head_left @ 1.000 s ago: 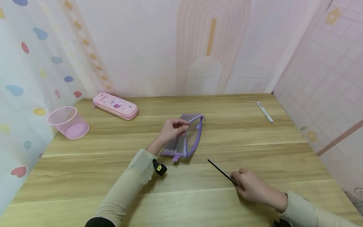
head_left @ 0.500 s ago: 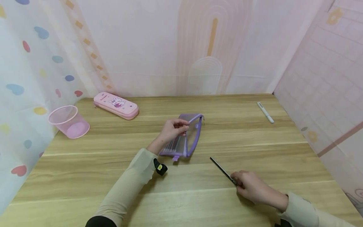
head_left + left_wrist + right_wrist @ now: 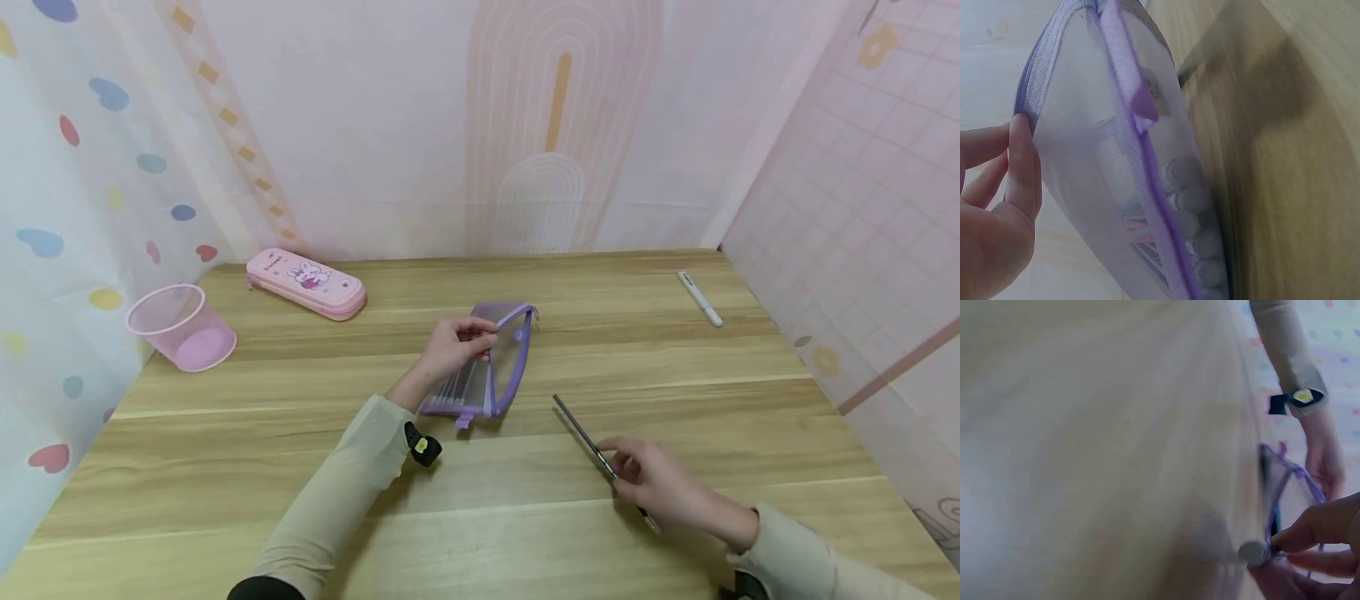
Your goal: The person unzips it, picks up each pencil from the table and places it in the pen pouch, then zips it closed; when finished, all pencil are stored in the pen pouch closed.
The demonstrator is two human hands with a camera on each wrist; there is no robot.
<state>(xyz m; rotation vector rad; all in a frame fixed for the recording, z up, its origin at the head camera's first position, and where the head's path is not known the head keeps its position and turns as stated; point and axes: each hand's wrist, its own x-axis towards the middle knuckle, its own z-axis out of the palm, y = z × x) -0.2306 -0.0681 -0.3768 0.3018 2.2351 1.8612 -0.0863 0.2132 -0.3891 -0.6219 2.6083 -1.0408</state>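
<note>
My left hand [image 3: 459,348] pinches the zip edge of a see-through mesh pencil pouch [image 3: 512,367] with purple trim, holding its mouth apart. Several items with pale round ends lie inside, seen through the mesh [image 3: 1079,156] in the left wrist view. At the front right, my right hand [image 3: 656,482] pinches a slim dark pencil [image 3: 573,423] between thumb and fingers. One end slants toward the pouch; the other shows below the hand. In the right wrist view, the pencil's round grey end [image 3: 1254,552] faces the camera. Part of the shaft is hidden by the fingers.
A pink pencil case [image 3: 306,283] with a rabbit print lies at the back left, near a tilted pink cup [image 3: 183,327]. At the far right is a white marker [image 3: 699,298]. Printed cloth walls border the wooden table [image 3: 360,517].
The right hand's fingers have shifted along the pencil, whose rear end now shows below the hand. Its far end has risen slightly in view. The left hand and pouch stay nearly still.
</note>
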